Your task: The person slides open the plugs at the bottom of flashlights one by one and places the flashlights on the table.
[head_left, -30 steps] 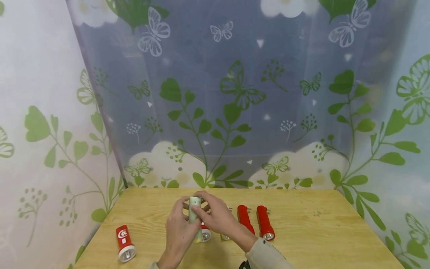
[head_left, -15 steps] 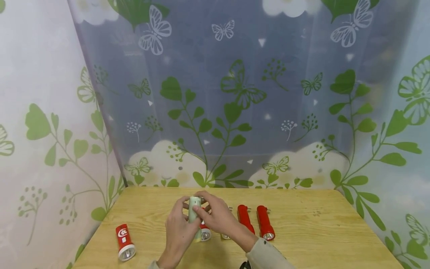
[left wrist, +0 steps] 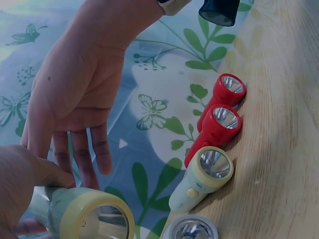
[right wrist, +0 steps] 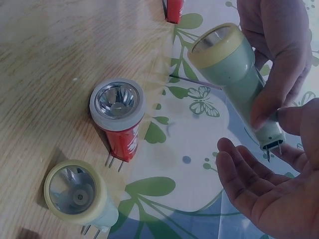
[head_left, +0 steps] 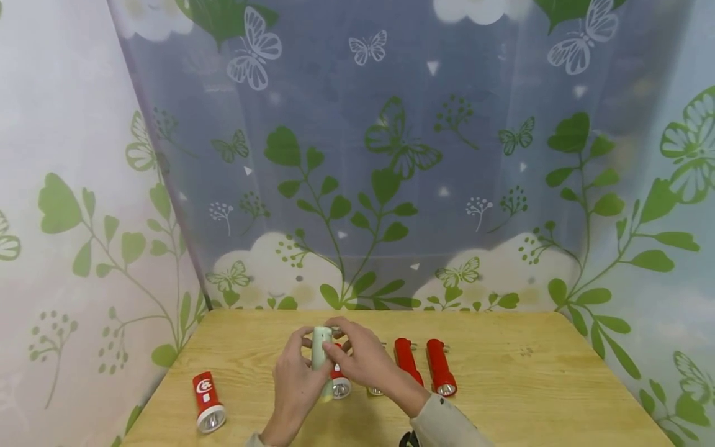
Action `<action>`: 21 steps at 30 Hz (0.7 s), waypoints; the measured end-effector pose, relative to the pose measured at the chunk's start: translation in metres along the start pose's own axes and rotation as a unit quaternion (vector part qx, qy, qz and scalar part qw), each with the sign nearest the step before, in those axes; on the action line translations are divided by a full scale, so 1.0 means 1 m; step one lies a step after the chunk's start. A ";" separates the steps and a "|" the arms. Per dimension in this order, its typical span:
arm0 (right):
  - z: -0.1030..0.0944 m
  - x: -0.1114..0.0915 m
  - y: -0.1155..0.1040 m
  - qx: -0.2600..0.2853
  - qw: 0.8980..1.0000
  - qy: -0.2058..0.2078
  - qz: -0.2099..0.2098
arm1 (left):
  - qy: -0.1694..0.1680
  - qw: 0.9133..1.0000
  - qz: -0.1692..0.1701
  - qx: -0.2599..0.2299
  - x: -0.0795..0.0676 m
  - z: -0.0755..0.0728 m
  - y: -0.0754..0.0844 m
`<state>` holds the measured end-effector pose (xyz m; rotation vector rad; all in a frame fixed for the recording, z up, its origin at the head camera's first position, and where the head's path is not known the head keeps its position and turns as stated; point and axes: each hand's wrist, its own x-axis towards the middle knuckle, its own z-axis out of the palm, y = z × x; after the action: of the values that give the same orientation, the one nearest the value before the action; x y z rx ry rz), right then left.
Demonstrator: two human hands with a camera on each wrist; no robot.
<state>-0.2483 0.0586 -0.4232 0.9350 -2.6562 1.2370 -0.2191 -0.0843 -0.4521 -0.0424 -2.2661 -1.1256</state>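
A pale green flashlight [head_left: 320, 355] with a yellow head rim is held between both hands, lens end down toward me and tail up. My left hand [head_left: 297, 380] grips its body, thumb along the side. My right hand [head_left: 363, 359] pinches the tail with thumb and index finger, its other fingers spread loosely. The right wrist view shows two metal plug prongs [right wrist: 272, 150] sticking out of the tail [right wrist: 264, 134] beside the right fingertips. Just behind the hands lies a red flashlight with a white head [head_left: 340, 387], partly hidden by them.
On the wooden table [head_left: 530, 397], another red-and-white flashlight [head_left: 206, 400] lies at the left. A second pale green flashlight [left wrist: 202, 177] is mostly behind my right wrist in the head view. Two all-red flashlights [head_left: 442, 367] lie right of it. Patterned curtains [head_left: 357, 186] enclose the table.
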 end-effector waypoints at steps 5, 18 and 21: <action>-0.002 0.001 0.001 -0.003 1.000 0.003 -0.004 | -0.001 1.000 0.001 -0.002 0.000 -0.001 -0.001; -0.002 -0.003 0.004 0.029 1.000 -0.001 0.007 | -0.007 0.999 0.009 0.030 0.003 0.001 0.002; -0.004 -0.003 0.004 0.041 0.999 0.004 0.000 | -0.008 0.999 0.021 0.030 0.006 0.000 0.004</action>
<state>-0.2490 0.0651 -0.4238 0.9381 -2.6170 1.3559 -0.2229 -0.0826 -0.4460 -0.0745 -2.3016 -1.0375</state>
